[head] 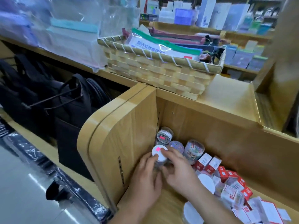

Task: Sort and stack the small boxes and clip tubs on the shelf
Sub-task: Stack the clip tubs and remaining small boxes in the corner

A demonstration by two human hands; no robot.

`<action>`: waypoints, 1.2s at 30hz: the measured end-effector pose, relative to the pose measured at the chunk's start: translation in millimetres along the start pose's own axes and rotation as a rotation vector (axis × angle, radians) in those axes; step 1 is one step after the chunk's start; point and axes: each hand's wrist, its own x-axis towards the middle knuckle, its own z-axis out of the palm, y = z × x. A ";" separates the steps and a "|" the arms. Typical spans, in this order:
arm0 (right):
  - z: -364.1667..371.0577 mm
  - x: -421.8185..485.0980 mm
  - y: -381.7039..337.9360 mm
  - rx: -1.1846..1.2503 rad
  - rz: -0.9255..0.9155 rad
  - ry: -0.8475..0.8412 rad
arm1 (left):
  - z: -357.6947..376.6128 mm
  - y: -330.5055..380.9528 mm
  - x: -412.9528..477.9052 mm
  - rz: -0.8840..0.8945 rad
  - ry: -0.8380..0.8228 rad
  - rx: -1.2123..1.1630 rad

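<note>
Both hands grip one clear clip tub with a white lid (159, 152) and a pink sticker, low in the shelf's left corner. My left hand (145, 178) wraps its left side; my right hand (179, 172) holds its right side, fingertips on the lid. Behind it, against the wooden side panel, stands another clip tub (164, 135). Two more tubs of coloured clips (193, 151) lean to the right of it. Several small red-and-white boxes (208, 164) lie jumbled along the right. Two further white-lidded tubs (206, 181) sit near my right forearm.
A woven basket (161, 71) full of folders sits on the counter above the shelf. The rounded wooden side panel (116, 139) walls the left of the compartment. Dark bags (68, 101) hang on the left. Stocked shelves fill the background.
</note>
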 end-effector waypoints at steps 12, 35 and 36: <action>-29.8 -44.9 4.4 -0.163 0.061 0.087 | -4.6 -7.2 -17.8 -0.069 -0.110 0.084; -39.9 71.6 -37.0 -0.533 0.009 0.064 | -9.6 -1.9 -4.2 -0.318 -0.006 -0.158; -38.7 74.9 -37.1 -0.536 0.025 0.043 | -10.3 -2.5 -4.4 -0.328 -0.004 -0.179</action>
